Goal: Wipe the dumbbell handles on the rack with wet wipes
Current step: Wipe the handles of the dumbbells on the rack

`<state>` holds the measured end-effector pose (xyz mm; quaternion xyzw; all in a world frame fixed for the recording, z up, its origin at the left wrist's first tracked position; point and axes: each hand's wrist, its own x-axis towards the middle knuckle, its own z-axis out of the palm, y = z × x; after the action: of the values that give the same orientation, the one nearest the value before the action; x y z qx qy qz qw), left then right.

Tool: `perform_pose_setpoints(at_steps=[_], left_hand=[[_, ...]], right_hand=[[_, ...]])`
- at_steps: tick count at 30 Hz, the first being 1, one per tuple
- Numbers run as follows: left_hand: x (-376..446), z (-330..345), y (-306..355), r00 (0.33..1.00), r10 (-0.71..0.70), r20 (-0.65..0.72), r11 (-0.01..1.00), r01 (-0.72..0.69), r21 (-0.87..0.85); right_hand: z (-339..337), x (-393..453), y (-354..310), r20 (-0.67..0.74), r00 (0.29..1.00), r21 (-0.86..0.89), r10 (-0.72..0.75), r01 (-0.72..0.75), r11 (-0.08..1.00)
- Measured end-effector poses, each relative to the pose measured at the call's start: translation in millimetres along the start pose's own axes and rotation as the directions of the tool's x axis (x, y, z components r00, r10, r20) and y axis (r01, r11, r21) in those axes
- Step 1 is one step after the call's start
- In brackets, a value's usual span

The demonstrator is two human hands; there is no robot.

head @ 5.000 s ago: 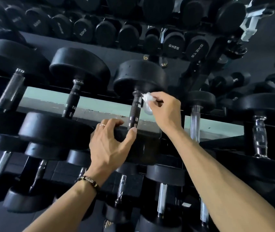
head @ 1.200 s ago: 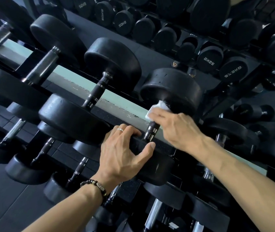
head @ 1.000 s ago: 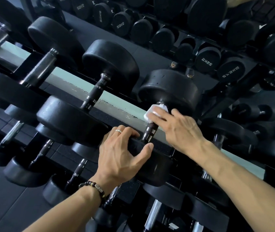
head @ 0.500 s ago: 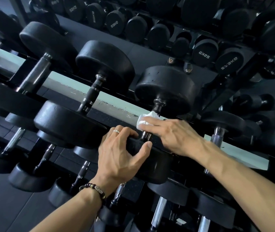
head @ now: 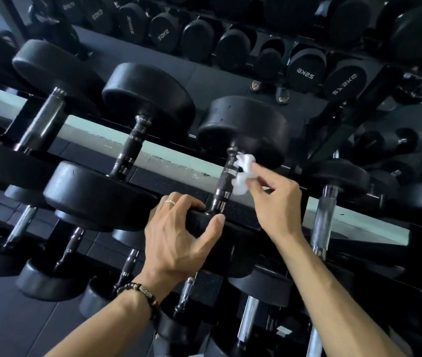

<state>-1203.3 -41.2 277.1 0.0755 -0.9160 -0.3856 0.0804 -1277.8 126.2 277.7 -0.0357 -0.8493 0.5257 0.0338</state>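
Our left hand [head: 179, 238] grips the dumbbell's near head; our right hand [head: 274, 199] pinches the wipe [head: 243, 171] at three o'clock of the handle [head: 224, 180]; we should wrap fully.

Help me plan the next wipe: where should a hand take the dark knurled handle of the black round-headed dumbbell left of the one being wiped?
Wrap the dark knurled handle at mid-length, coming from the front: it slopes up between its two heads, and only that stretch is bare and probably grippy.
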Motion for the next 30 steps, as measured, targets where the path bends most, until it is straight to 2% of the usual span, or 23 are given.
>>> perform_pose_setpoints(at_steps=[4, 6, 9, 11, 13, 17, 19, 22, 24, 26, 28, 29, 30], left_hand=[[0, 0, 0, 1.0, 0.0, 0.006, 1.0, 0.0, -0.001], [0, 0, 1, 1.0, -0.002, 0.008, 1.0, 0.002, -0.006], [1, 0, 0, 1.0, -0.005, 0.004, 1.0, 0.005, -0.009], [0, -1, 0, 1.0, -0.005, 0.001, 1.0, 0.005, -0.006], [0, 0, -1, 1.0, -0.009, -0.002, 1.0, 0.009, -0.003], [0, 0, 0, 1.0, -0.015, 0.004, 1.0, 0.015, 0.015], [0, 0, 0, 1.0, -0.017, 0.007, 1.0, 0.017, 0.017], [1, 0, 0, 1.0, -0.017, 0.001, 1.0, 0.017, 0.011], [1, 0, 0, 1.0, -0.019, 0.005, 1.0, 0.019, 0.008], [1, -1, 1, 1.0, -0.019, 0.009, 1.0, 0.019, 0.006], [0, -1, 2, 1.0, -0.023, 0.015, 1.0, 0.023, 0.005], [1, -1, 2, 1.0, -0.026, 0.015, 1.0, 0.026, 0.005], [1, -1, 3, 0.999, -0.028, 0.017, 1.0, 0.028, 0.005]], right_hand=[[22, 25, 1, -0.032, 0.958, 0.167, 0.284, -0.275, 0.947], [33, 31, 3, -0.029, 0.938, 0.211, 0.345, -0.331, 0.92], [31, 25, 1, 0.034, 0.943, 0.084, 0.332, -0.334, 0.939], [18, 12, 2, 0.142, 0.942, -0.061, 0.304, -0.298, 0.953], [8, 2, -2, 0.254, 0.926, -0.099, 0.279, -0.262, 0.96], [22, 35, -10, 0.099, 0.932, 0.027, 0.347, -0.352, 0.936], [27, 41, -6, 0.089, 0.926, 0.005, 0.368, -0.37, 0.929], [9, 14, -5, 0.295, 0.898, -0.191, 0.327, -0.28, 0.941], [3, 4, -2, 0.394, 0.865, -0.255, 0.31, -0.222, 0.941], [7, 12, -3, 0.341, 0.889, -0.199, 0.305, -0.249, 0.948], [17, 30, 2, 0.209, 0.925, -0.037, 0.318, -0.317, 0.948], [20, 35, 3, 0.162, 0.933, 0.0, 0.321, -0.325, 0.946], [20, 34, 2, 0.161, 0.937, -0.034, 0.311, -0.31, 0.95]])
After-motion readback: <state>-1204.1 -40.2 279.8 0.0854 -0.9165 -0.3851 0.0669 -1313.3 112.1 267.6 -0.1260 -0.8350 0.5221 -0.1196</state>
